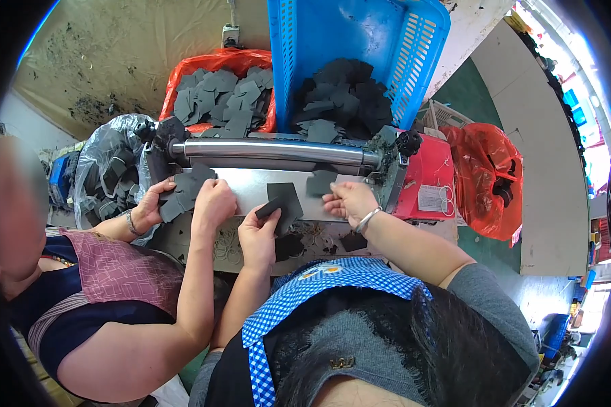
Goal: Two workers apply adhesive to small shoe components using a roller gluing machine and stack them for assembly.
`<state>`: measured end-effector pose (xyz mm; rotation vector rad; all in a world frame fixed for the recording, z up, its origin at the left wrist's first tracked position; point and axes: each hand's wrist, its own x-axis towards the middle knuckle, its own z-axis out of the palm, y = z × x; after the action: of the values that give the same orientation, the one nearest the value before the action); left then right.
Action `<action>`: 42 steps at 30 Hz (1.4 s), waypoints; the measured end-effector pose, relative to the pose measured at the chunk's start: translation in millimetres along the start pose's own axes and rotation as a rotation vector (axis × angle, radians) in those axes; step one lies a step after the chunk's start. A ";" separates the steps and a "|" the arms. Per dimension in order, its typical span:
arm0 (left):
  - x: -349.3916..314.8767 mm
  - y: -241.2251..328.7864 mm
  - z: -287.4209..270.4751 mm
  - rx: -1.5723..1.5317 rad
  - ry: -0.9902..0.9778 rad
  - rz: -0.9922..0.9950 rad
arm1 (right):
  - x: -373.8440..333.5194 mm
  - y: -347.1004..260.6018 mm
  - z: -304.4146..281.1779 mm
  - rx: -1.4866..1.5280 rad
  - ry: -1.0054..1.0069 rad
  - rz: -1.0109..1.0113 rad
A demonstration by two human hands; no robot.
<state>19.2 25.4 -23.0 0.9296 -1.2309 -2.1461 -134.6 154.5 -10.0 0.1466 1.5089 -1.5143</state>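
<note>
My left hand [258, 236] is closed on a few flat dark grey pieces [286, 202], which fan out above the thumb in front of the machine. My right hand [352, 202], with a bangle at the wrist, pinches one dark grey piece [321, 183] by its edge over the machine's metal plate [251, 186]. Just beyond the plate runs a shiny steel roller [271, 150]. The material of the pieces cannot be made out for sure.
At my left, a co-worker's hands [214, 202] hold similar grey pieces [187, 193]. Behind the roller stand a red bag [173, 81] and a blue crate [370, 34], both filled with pieces. A red machine housing [428, 173] and another red bag [482, 163] lie right.
</note>
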 end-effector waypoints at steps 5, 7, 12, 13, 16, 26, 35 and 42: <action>0.0 -5.6 -1.9 0.020 -0.088 -0.010 | -28.7 1.6 20.4 -0.277 -0.299 -0.084; -2.2 -4.0 -1.4 0.002 -0.105 -0.019 | -19.7 4.3 12.3 -0.296 -0.284 -0.035; -10.8 9.8 4.7 0.069 -0.036 -0.044 | -7.3 6.6 5.0 -0.078 -0.001 -0.039; -12.8 9.7 3.1 0.090 -0.027 -0.062 | -17.5 6.6 14.2 -0.146 -0.084 -0.117; -14.0 1.7 -2.8 0.228 -0.076 0.001 | -35.2 12.9 25.5 -0.367 -0.362 0.035; -8.8 -92.2 -87.8 1.327 0.009 0.251 | 3.7 -9.1 -12.8 -0.033 0.076 0.012; 5.8 -115.7 -95.2 1.412 -0.223 -0.067 | -14.8 3.6 -7.3 0.012 -0.115 0.035; -25.0 -33.1 -70.3 1.431 -0.266 0.208 | -42.6 9.3 4.0 -0.609 -0.249 -0.380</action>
<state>86.0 20.2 -69.6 0.8759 -2.8972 -0.9771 -103.5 175.4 12.7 -0.6926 1.7808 -1.2230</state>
